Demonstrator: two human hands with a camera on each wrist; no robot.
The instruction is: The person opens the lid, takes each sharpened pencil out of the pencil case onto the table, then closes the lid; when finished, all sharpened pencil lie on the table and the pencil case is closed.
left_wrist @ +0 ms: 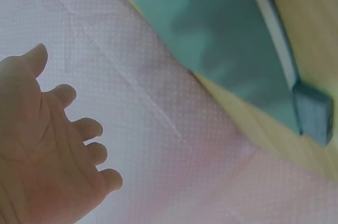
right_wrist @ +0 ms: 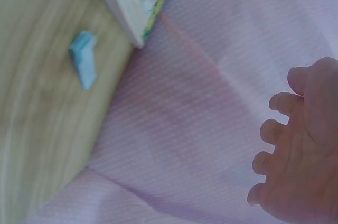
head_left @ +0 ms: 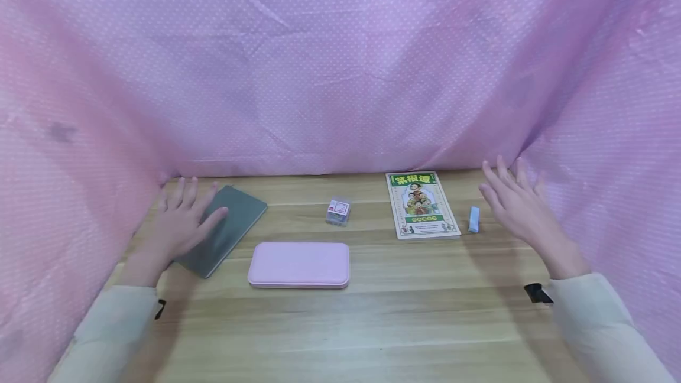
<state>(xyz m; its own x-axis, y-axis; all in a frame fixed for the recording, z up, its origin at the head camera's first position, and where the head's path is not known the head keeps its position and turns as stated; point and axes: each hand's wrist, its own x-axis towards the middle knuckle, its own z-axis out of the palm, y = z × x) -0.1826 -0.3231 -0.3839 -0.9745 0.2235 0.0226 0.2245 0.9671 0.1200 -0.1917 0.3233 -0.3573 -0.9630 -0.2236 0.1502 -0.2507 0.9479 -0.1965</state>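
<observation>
My left hand (head_left: 181, 223) is raised with fingers spread, overlapping the dark green notebook (head_left: 234, 217) in the head view. The left wrist view shows that hand (left_wrist: 53, 150) holding nothing, with the notebook (left_wrist: 211, 28) off to its upper right. On the other side, my right hand (head_left: 518, 203) hovers with extended fingers, holding nothing. Nearest to it lies a small light blue block (head_left: 474, 219), and left of that a book (head_left: 422, 204) with a green and white illustrated cover. The right wrist view has the blue block (right_wrist: 83, 59) well apart from the hand (right_wrist: 301, 155).
A pink flat case (head_left: 299, 265) lies centre-left on the wooden table (head_left: 372, 336). Behind it stands a small clear box (head_left: 337, 211) with a white label. Pink dotted cloth (head_left: 340, 75) encloses the back and both sides. Pale sleeves cover both forearms.
</observation>
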